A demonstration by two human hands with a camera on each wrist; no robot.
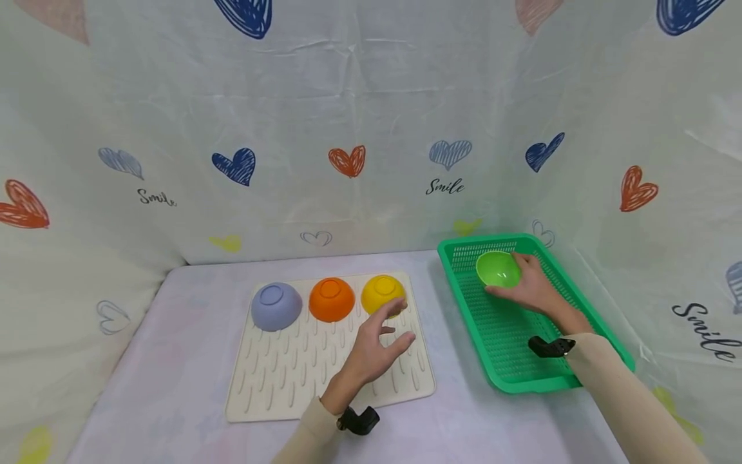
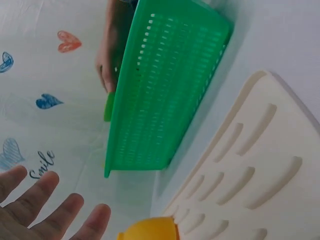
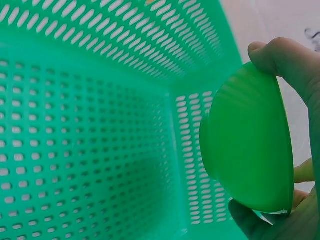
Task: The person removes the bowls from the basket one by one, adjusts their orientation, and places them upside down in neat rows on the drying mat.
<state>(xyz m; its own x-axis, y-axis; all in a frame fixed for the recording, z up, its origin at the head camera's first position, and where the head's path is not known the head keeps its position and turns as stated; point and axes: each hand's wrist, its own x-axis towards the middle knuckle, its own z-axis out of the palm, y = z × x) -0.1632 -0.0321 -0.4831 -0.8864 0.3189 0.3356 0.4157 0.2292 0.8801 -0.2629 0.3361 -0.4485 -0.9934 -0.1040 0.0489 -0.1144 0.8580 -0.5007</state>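
My right hand point(image 1: 534, 287) grips a light green bowl point(image 1: 497, 269) by its rim, over the far part of the green basket point(image 1: 493, 361). In the right wrist view the bowl point(image 3: 247, 142) stands on its side, thumb at one edge and fingers at the opposite edge. My left hand point(image 1: 371, 351) holds nothing; its fingers are spread above the cream drying mat point(image 1: 272, 386), close in front of the yellow bowl point(image 1: 379, 291). Upside down along the mat's far edge sit a lavender bowl point(image 1: 276, 308), an orange bowl point(image 1: 332, 300) and the yellow one.
The basket has perforated walls and stands right of the mat on a pale cloth-covered table point(image 1: 156, 386). A white curtain point(image 1: 348, 96) printed with hearts rises behind the table and along both sides. Raised ridges cover the mat.
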